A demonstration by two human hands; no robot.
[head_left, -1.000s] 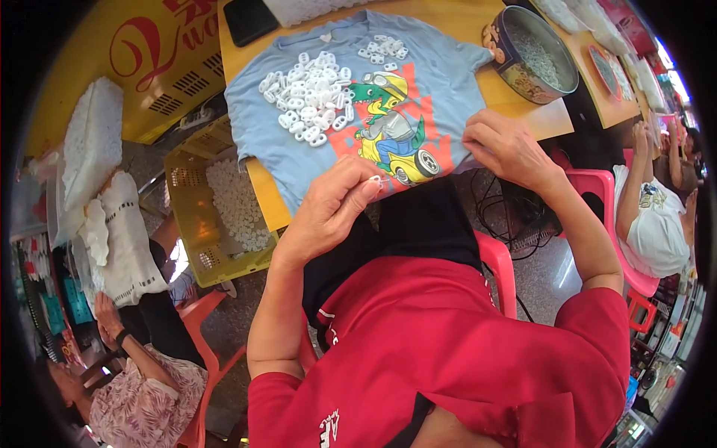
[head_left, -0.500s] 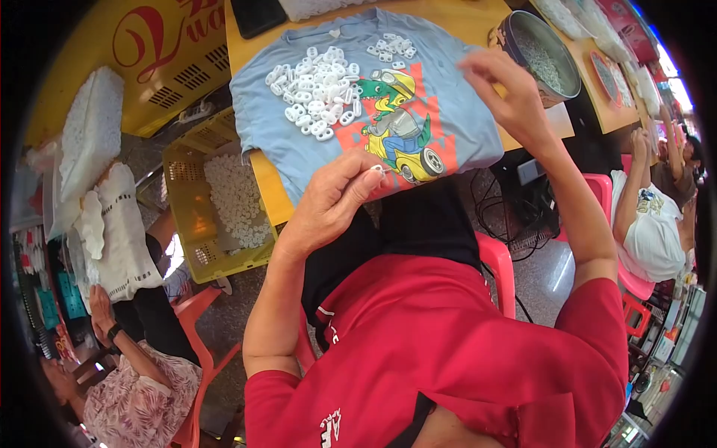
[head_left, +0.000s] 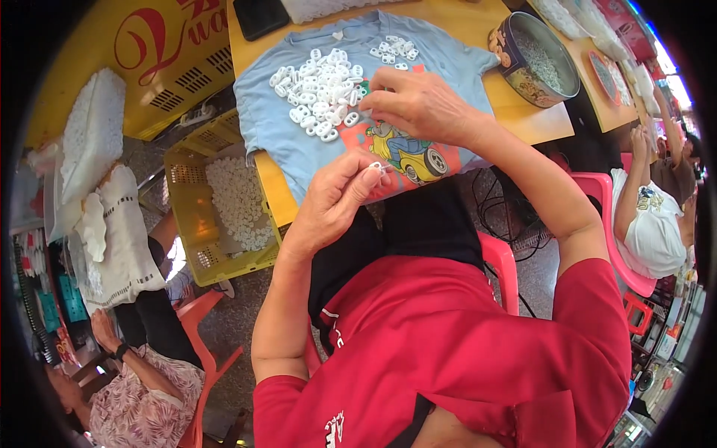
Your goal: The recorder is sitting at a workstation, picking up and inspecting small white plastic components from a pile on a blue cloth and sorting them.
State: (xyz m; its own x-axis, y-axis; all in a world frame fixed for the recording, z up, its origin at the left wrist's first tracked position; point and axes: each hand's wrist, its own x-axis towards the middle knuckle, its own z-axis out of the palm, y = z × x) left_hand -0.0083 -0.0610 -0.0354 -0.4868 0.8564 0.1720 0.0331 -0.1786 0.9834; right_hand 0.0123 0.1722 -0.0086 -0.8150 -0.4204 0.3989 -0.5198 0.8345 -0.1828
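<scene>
Near the front edge of a light blue T-shirt (head_left: 280, 168), my left hand (head_left: 336, 198) pinches a small white plastic piece with holes (head_left: 378, 166) between thumb and forefinger. A pile of similar white pieces (head_left: 317, 86) lies on the shirt, to the left of its printed cartoon. My right hand (head_left: 426, 104) hovers over the print, its bent fingers apart and the tips at the pile's right edge. Whether they touch a piece I cannot tell. A smaller group of white pieces (head_left: 396, 49) lies farther back on the shirt.
A round tin (head_left: 515, 75) of small shiny parts stands right of the shirt on the yellow table (head_left: 478, 19). A yellow crate (head_left: 231, 270) of white pieces sits at the left. A dark flat device (head_left: 259, 16) lies at the back. People sit on both sides.
My right hand has swung left from beside the tin to the pile's edge. My left hand stays nearly in place, still pinching the white piece.
</scene>
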